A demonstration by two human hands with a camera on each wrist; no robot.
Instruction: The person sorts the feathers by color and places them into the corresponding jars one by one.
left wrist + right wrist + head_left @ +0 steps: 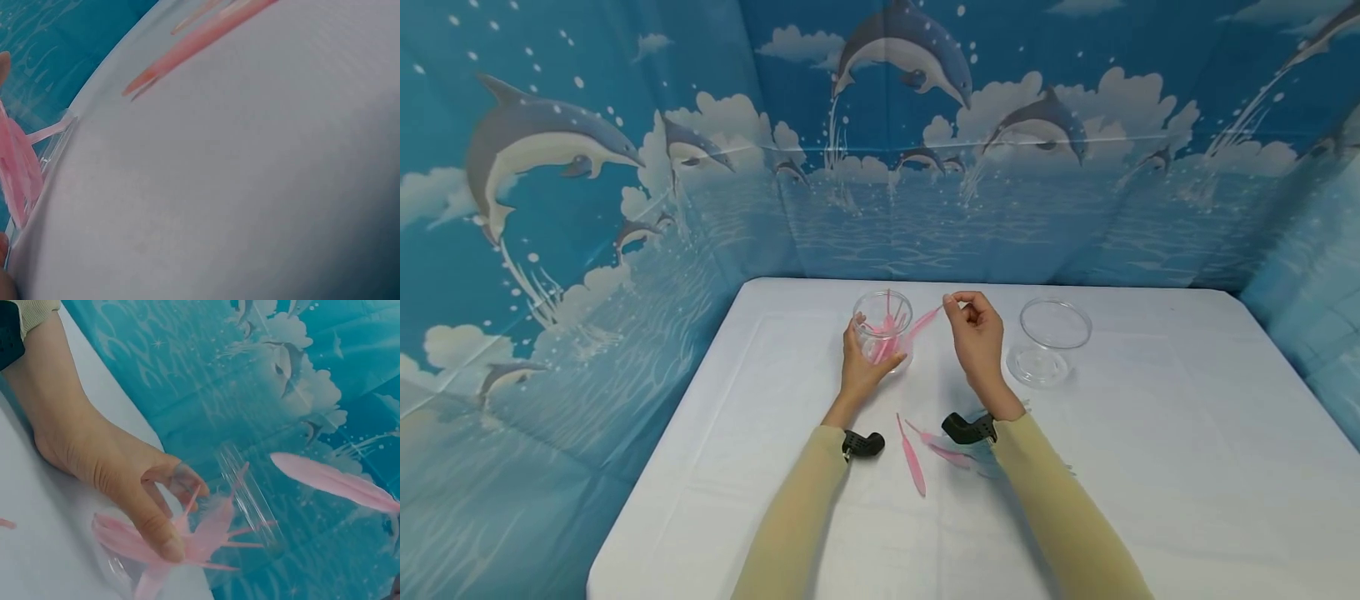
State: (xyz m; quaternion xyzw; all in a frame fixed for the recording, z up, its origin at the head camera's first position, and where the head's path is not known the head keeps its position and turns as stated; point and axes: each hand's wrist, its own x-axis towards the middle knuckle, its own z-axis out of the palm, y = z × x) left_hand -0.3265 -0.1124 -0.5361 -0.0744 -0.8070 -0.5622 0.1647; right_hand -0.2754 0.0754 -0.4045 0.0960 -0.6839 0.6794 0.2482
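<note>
My left hand (863, 367) grips a clear jar (911, 321) from its near left side. Several pink feathers (887, 333) stand inside it, their thin quills pointing up past the rim. In the right wrist view, the left thumb lies along the jar's wall (256, 500). My right hand (979, 340) pinches one pink feather (927, 320) by its thin end, to the right of the jar. That feather's broad end (300, 469) points toward the jar; whether it touches the glass I cannot tell.
A second clear jar (1037, 367) stands right of the right hand. Nearer on the white table (1187, 467) lie a single pink feather (912, 458), another pink feather (951, 456) and pale blue feathers partly hidden under the right forearm. A dolphin-printed curtain (880, 225) hangs behind.
</note>
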